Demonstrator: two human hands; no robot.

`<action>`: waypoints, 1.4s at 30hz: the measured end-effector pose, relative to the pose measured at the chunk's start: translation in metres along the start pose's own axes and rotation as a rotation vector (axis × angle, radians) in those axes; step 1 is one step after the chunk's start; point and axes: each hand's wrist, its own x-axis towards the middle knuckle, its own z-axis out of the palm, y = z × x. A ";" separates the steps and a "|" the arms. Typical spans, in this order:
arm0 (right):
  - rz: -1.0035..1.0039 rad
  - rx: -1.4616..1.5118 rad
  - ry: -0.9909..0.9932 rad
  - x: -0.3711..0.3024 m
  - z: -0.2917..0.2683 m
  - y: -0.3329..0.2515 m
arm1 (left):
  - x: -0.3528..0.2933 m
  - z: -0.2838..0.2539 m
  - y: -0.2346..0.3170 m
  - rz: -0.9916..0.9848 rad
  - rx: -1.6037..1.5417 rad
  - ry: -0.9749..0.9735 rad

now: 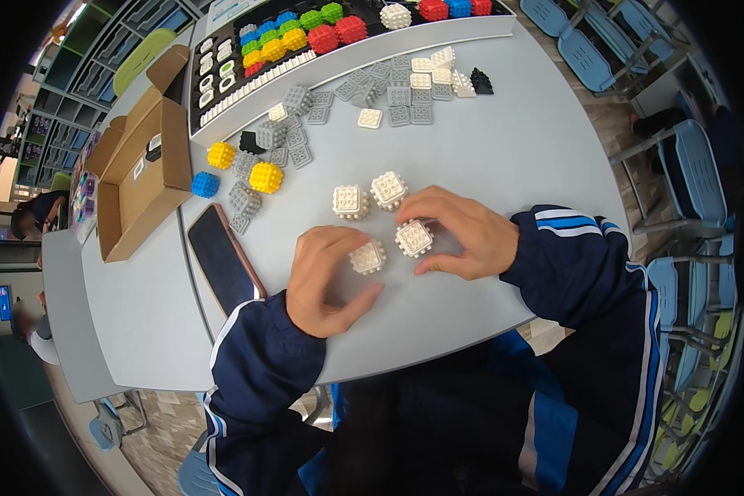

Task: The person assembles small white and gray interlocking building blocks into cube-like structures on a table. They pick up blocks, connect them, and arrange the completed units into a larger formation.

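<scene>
Four studded white cube blocks stand close together on the table in front of me. My left hand (326,281) curves beside the near left white block (367,256), its fingertips at the block's upper edge and its thumb apart from it. Around the near right white block (414,238) my right hand (469,236) is curled, with the index fingertip at its top edge and the thumb just below, a small gap between. Behind them sit another white block (350,202) and a tilted white block (388,191), touched by neither hand.
A phone (225,252) lies left of my left hand. Beyond are yellow blocks (265,178), a blue block (205,184), scattered grey pieces (398,97) and a white tray (347,62) of coloured blocks. An open cardboard box (145,178) stands left; blue chairs (698,169) stand right.
</scene>
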 end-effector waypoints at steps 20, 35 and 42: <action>0.082 -0.332 0.154 0.017 -0.011 0.027 | 0.019 0.008 -0.032 -0.318 0.064 0.189; -0.085 -0.497 0.302 0.016 -0.020 0.022 | 0.013 -0.002 -0.029 -0.059 0.219 0.407; -0.293 -0.818 0.432 0.053 -0.027 0.052 | 0.039 -0.011 -0.058 0.016 0.686 0.593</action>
